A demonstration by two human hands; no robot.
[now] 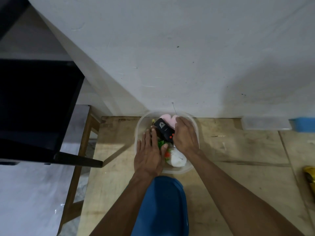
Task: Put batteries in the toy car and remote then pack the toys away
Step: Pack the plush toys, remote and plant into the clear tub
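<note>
A clear plastic tub (pixel 194 120) stands on the wooden table against the wall. Inside it lies a black remote (pixel 164 131) with red buttons and a thin wire antenna sticking up past the rim. My right hand (pixel 185 135) grips the remote's right end. Flat and spread, my left hand (pixel 150 150) presses on the toys at the tub's left side. A pink plush (pixel 167 119), a white plush (pixel 177 160) and green and red toy pieces (pixel 161 143) also fill the tub. The toy car is hidden or not recognisable.
A blue lid (pixel 163 205) lies on the table right in front of the tub. A clear box with a blue lid (pixel 267 124) sits by the wall at right. A yellow item (pixel 310 178) is at the right edge. A black chair (pixel 39 106) stands left.
</note>
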